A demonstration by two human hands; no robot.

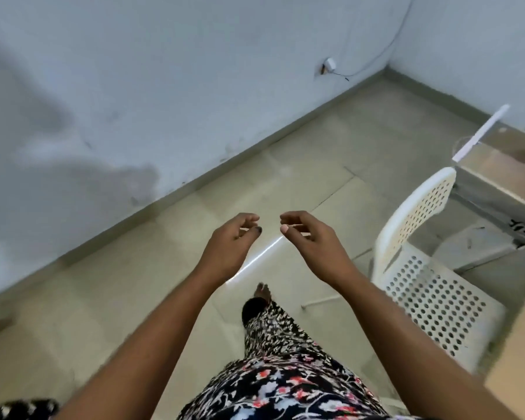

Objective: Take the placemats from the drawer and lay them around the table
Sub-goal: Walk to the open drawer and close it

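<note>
Bare of placemats, both hands are raised over the tiled floor (109, 304): the left hand (229, 242) and right hand (311, 237) hang with fingers loosely curled, holding nothing. No placemat or drawer is in view. A white perforated chair (431, 286) stands beside the table (497, 171) at right. Fetching and laying seem still ahead.

Black floral dress (285, 383) with red and white blooms, bare forearms, barefoot
</note>
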